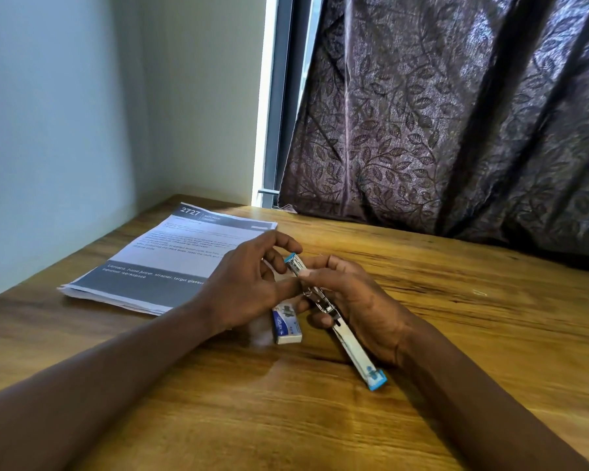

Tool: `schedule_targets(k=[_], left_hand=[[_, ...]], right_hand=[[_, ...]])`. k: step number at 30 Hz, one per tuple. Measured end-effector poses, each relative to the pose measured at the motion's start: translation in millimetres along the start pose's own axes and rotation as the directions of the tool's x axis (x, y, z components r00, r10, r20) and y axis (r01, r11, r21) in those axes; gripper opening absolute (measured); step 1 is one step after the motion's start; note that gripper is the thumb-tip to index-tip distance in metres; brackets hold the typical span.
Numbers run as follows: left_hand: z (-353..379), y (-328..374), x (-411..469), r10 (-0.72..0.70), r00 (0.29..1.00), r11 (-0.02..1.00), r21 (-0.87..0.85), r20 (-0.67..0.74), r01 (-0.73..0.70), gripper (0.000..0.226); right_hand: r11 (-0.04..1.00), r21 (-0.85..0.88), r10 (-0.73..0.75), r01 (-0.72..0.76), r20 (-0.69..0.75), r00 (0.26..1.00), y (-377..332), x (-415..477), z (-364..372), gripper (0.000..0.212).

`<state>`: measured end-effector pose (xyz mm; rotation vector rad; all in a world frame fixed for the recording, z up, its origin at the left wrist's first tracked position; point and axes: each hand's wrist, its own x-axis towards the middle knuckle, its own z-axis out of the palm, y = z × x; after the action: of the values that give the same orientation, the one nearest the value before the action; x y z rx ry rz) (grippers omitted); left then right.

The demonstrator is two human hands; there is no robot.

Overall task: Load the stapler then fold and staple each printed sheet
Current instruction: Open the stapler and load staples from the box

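Note:
A metal stapler [349, 348] with light-blue ends is swung open flat above the wooden table [456, 317]. My right hand [361, 300] holds it around its hinge, one blue end pointing away and the other toward me. My left hand [249, 283] touches the far end of the stapler, thumb and forefinger pinched close to the blue tip; whether it holds staples is hidden. A small blue-and-white staple box [286, 326] lies on the table under my hands. The stack of printed sheets [170, 256] rests at the left, partly covered by my left hand.
A pale wall runs along the table's left edge. A dark leaf-patterned curtain [456, 130] hangs over the table's far edge, with a bright window strip [264, 130] beside it. Bare wood lies to the right and in front of my hands.

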<state>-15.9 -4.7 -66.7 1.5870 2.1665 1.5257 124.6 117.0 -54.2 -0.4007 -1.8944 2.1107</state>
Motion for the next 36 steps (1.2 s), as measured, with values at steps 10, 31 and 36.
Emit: schedule_targets(k=[10,31,36], left_hand=[[-10,-2,6,-0.132,0.991,0.980,-0.149,0.026,0.135,0.037],[-14,8,3,-0.258,0.950,0.854,-0.419,0.174,0.309,0.018],[-14,10,2,-0.241,0.945,0.788,-0.524,0.222,0.324,0.026]], right_hand=[[0.994,-0.102,0.050,-0.041,0.087,0.995,-14,-10,-6,0.046],[0.716,-0.636,-0.604,0.288,-0.358,0.712,-13,-4,-32,0.017],[0.854,-0.415,-0.501,0.312,-0.497,0.709,-9,3,-32,0.026]])
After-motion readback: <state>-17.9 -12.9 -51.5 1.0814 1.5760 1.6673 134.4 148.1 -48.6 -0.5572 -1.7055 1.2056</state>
